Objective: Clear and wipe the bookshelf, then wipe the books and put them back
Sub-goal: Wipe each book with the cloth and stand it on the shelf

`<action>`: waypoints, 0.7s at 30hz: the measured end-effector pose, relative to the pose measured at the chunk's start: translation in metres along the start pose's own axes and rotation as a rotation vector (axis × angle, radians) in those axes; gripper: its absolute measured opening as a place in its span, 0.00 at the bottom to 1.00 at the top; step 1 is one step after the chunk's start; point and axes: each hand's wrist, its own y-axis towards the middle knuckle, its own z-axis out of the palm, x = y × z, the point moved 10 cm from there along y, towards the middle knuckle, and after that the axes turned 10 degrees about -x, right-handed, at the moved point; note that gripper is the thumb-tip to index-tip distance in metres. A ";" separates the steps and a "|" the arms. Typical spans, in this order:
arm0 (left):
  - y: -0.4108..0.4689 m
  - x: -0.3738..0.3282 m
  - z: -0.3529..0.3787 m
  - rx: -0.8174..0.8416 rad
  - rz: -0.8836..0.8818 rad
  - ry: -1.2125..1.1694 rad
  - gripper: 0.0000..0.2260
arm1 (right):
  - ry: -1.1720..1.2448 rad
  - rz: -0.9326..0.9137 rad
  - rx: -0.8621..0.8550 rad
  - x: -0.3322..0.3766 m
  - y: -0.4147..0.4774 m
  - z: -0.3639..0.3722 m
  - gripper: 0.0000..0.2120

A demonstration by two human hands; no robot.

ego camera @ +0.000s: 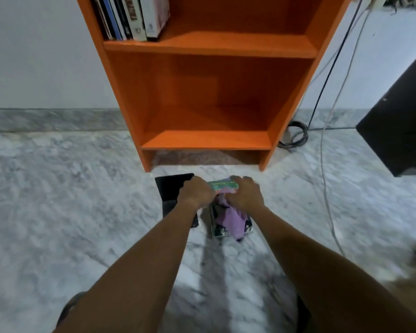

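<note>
As left grip [196,192], right grip [246,194] clasp thin book [222,186], cloth [231,217] droops.

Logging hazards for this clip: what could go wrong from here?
1. The left hand and right hand both grip the green book with the purple cloth bunched beneath; lifting may drag the cloth along.
2. The shelved books lean beside open shelf space; a knock could topple them.
3. Loose cables beside the bookshelf could snag.
</note>
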 end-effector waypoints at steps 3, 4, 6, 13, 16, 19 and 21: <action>-0.002 0.033 0.074 0.139 -0.107 0.031 0.11 | -0.084 -0.017 0.231 -0.046 -0.021 0.054 0.38; -0.003 0.047 0.093 0.152 -0.176 0.005 0.12 | -0.099 -0.036 0.270 -0.057 -0.025 0.067 0.38; -0.007 0.067 0.121 0.150 -0.277 -0.067 0.14 | -0.140 -0.094 0.237 -0.061 -0.027 0.082 0.27; 0.014 0.092 0.149 0.080 -0.394 -0.195 0.13 | -0.007 -0.059 0.147 -0.062 -0.020 0.090 0.21; 0.022 0.089 0.154 0.166 -0.342 -0.322 0.10 | 0.167 0.144 0.158 -0.082 -0.016 0.082 0.14; 0.014 0.077 0.155 0.302 -0.345 -0.576 0.11 | 0.430 0.326 0.072 -0.096 -0.009 0.061 0.20; 0.001 0.063 0.141 0.345 -0.344 -0.729 0.12 | 0.562 0.325 -0.033 -0.096 -0.013 0.042 0.16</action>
